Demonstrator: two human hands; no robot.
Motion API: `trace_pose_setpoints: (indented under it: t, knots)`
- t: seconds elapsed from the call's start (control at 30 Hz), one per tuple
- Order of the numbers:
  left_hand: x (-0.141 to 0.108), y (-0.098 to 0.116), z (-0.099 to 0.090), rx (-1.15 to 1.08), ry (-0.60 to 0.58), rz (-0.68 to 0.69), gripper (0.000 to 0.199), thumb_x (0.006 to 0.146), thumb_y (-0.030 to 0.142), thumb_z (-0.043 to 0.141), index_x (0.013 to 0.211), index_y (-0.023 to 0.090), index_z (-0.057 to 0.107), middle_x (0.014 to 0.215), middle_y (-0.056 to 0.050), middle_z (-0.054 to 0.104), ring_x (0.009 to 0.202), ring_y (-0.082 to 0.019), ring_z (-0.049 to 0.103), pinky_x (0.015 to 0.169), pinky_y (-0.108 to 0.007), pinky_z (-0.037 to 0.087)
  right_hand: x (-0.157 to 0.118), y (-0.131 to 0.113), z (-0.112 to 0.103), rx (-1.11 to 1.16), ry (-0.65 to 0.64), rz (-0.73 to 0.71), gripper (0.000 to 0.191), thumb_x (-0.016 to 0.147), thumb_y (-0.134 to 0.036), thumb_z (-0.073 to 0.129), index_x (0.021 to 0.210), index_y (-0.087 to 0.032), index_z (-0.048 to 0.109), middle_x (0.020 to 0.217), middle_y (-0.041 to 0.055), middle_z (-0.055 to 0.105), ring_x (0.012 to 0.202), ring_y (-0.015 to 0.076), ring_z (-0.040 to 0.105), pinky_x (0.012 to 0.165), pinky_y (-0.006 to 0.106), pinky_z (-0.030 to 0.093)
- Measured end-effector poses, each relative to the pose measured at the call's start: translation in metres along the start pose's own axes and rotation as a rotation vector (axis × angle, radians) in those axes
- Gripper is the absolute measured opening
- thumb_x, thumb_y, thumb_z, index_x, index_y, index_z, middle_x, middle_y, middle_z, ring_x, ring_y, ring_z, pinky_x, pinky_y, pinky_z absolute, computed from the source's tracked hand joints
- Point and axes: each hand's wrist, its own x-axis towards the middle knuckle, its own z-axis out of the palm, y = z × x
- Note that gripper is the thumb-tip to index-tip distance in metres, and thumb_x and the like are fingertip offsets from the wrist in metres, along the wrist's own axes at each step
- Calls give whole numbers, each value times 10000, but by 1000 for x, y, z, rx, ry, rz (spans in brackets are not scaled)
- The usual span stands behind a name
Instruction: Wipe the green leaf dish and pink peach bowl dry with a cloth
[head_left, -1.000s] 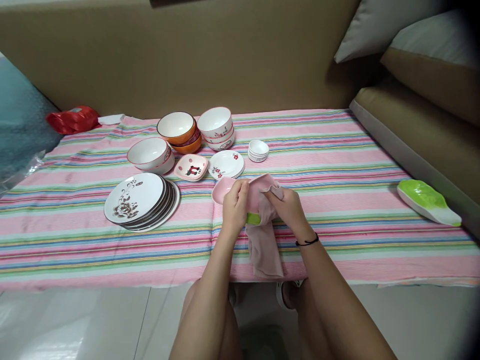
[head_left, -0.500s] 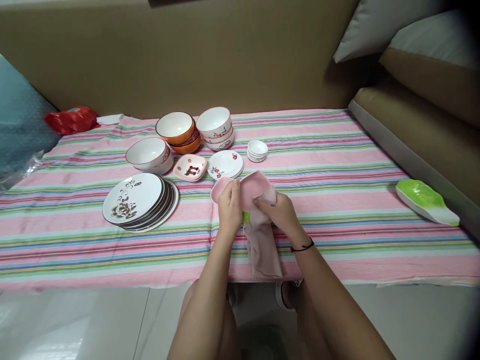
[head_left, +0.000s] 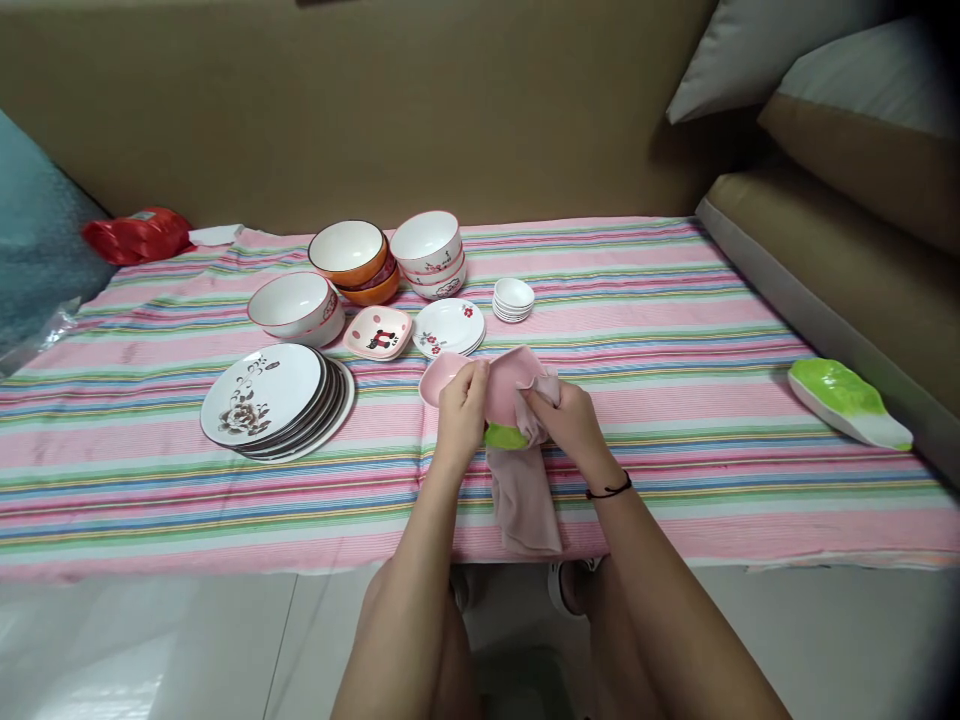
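Note:
A pink dish with a green part (head_left: 507, 380) is gripped at its left by my left hand (head_left: 463, 410), thumb on top. My right hand (head_left: 570, 420) is closed on a pale pink cloth (head_left: 525, 500) and presses it against the dish's right side. The cloth's lower end hangs down onto the striped tablecloth near the front edge. Just beyond the dish lie a few white plates with red flowers (head_left: 448, 328) and a square pink dish with a cartoon figure (head_left: 378, 333). Part of the pink dish is hidden behind my fingers.
A stack of flowered plates (head_left: 262, 395) stands at left. Behind are white bowls (head_left: 296, 305), orange bowls (head_left: 349, 250), more white bowls (head_left: 427, 240) and small saucers (head_left: 514, 297). A green cabbage-shaped dish (head_left: 844, 395) lies far right, by a cushion (head_left: 825, 260). A red bundle (head_left: 139, 236) sits back left.
My right hand has shifted slightly to the right with the cloth along the dish. More of the dish's green part now shows. My left hand keeps its grip.

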Motion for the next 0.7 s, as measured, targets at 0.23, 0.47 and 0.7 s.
trace_pose_setpoints:
  t: [0.23, 0.47, 0.7]
  knots:
    - [-3, 0, 9, -12, 116, 90, 360, 916, 457, 355, 899, 187, 591, 882, -39, 609, 833, -163, 529, 757, -256, 395, -6, -9, 11, 173, -4, 115, 432, 617, -537, 681, 812, -160, 597, 773, 38, 641, 677, 166, 535, 580, 260, 404]
    - [5, 1, -7, 51, -68, 20, 438, 873, 508, 412, 581, 183, 383, 575, 23, 360, 582, -114, 340, 555, -253, 279, 3, -1, -3, 112, -101, 94, 428, 592, -566, 685, 596, -155, 564, 581, -14, 514, 565, 123, 437, 495, 234, 334]
    - [7, 1, -15, 94, -316, 22, 467, 864, 502, 436, 540, 168, 403, 574, 18, 344, 573, -107, 337, 537, -258, 258, 2, -3, -9, 9, -108, -54, 463, 695, -572, 612, 522, -157, 504, 532, -32, 389, 547, 94, 370, 493, 225, 263]
